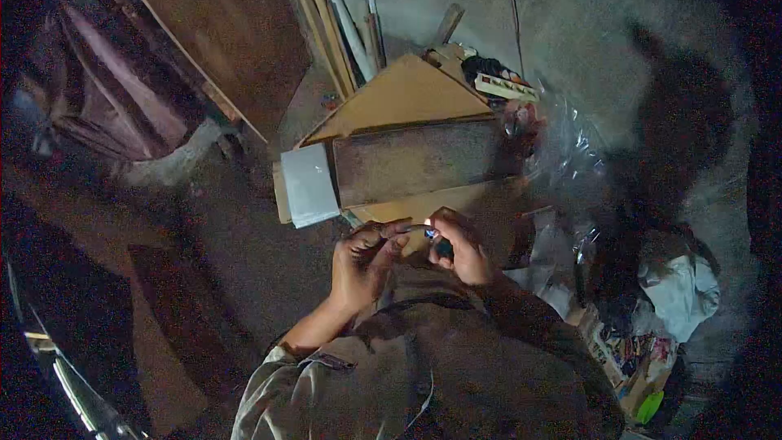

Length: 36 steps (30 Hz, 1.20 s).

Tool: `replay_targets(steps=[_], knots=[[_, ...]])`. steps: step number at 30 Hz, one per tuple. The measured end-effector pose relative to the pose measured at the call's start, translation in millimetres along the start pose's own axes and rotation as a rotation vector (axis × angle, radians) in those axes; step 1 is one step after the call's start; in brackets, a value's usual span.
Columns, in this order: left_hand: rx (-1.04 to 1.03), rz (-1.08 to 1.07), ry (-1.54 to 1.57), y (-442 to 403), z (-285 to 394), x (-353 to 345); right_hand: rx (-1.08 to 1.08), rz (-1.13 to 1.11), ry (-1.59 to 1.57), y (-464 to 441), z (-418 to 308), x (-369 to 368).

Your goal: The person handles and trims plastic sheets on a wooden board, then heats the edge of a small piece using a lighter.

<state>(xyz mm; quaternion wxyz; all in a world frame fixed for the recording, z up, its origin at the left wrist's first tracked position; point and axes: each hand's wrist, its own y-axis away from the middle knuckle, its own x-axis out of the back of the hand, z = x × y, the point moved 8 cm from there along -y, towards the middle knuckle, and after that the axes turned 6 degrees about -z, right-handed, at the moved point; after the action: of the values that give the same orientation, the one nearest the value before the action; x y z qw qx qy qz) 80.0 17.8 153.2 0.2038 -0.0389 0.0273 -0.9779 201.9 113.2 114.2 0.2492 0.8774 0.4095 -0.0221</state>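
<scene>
Close in front of my body, both hands are raised near each other. My left hand [359, 266] pinches one end of a thin, dark, slightly curved strip [415, 228]. The other end meets the fingertips of my right hand [462, 248], which is closed. A small bright bluish-white spot shows at those fingertips; whether it is a light or a shiny part I cannot make out. Beyond the hands lies a large piece of cardboard [407, 94] with a dark flat board [415, 159] on it. A pale flat packet [309, 186] rests at the cardboard's left side.
A power strip [505, 87] sits behind the cardboard on the right. Clear plastic wrapping [566, 134] lies beside it. At the lower right are a white bag [680, 289] and a box of odds and ends [635, 354]. Wooden strips [322, 24] lean at the back.
</scene>
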Motion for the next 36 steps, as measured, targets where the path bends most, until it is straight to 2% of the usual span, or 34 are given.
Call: replay_targets(steps=[1, 3, 4, 6, 7, 9, 12, 19, 25, 28, 33, 36], knots=[[-0.001, -0.005, 0.007, -1.3, 0.2, 1.6, -0.001, 0.008, 0.003, -3.7, 1.5, 1.3], [0.068, 0.017, 0.290, -4.0, -7.9, 4.6, 0.066, -0.131, -0.030, -13.5, -1.7, -6.5], [0.064, 0.013, 0.296, -6.8, -9.2, 8.7, 0.060, -0.108, -0.063, -12.9, -3.0, -9.0], [0.046, -0.036, 0.079, -10.8, -13.7, 16.1, 0.079, -0.079, -0.039, -14.7, -9.8, -14.0], [0.046, -0.038, 0.084, -12.4, -17.0, 16.5, 0.094, -0.054, -0.021, -16.0, -12.2, -14.6], [0.018, -0.008, 0.310, -14.7, -22.3, 18.7, 0.073, -0.039, -0.040, -21.9, -7.5, -17.3], [0.027, -0.006, 0.196, -17.9, -20.6, 25.8, 0.085, -0.048, -0.048, -27.3, -7.7, -22.1], [-0.034, 0.015, 0.249, -20.9, -19.7, 38.0, 0.128, -0.036, -0.042, -32.8, -17.5, -32.1], [0.046, -0.001, 0.249, -19.6, -26.8, 45.0, 0.095, -0.037, 0.045, -39.1, -20.6, -40.3], [-0.066, 0.051, 0.267, -20.0, -21.3, 49.4, 0.107, -0.063, 0.016, -44.0, -16.6, -41.6], [0.013, 0.030, 0.214, -19.6, -27.5, 53.1, 0.043, -0.014, 0.064, -44.6, -18.0, -43.2], [-0.018, 0.033, 0.254, -20.3, -16.3, 52.0, 0.044, -0.029, 0.079, -46.7, -15.9, -40.9]])
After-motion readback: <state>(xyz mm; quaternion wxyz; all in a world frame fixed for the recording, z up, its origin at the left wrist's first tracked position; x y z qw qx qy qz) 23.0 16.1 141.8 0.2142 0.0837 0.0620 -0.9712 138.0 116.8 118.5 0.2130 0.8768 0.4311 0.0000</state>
